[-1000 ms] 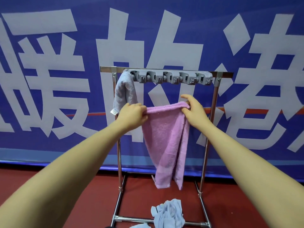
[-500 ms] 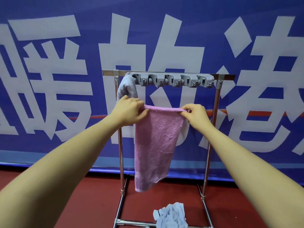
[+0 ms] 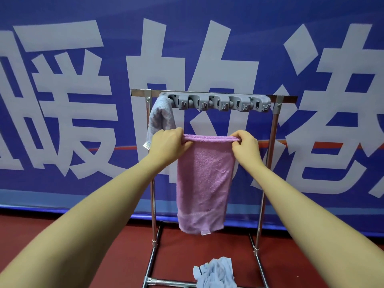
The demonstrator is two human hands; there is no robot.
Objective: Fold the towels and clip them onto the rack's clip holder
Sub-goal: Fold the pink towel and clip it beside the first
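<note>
A folded pink towel [image 3: 204,179] hangs flat in front of the metal rack [image 3: 274,129]. My left hand [image 3: 169,143] grips its upper left corner and my right hand [image 3: 245,145] pinches its upper right corner, so the top edge is stretched level between them. Above my hands, the grey clip holder [image 3: 220,102] runs along the rack's top bar. A grey-blue towel [image 3: 161,117] hangs from the holder's leftmost clip, just above my left hand.
A crumpled pale blue cloth [image 3: 215,273] lies on the red floor by the rack's bottom bar [image 3: 166,281]. A blue banner [image 3: 62,100] with large white characters fills the wall right behind the rack.
The pink towel went from a bunched, twisted drape to a flat rectangle. My hands moved apart and levelled its top edge, and the bottom edge now hangs even.
</note>
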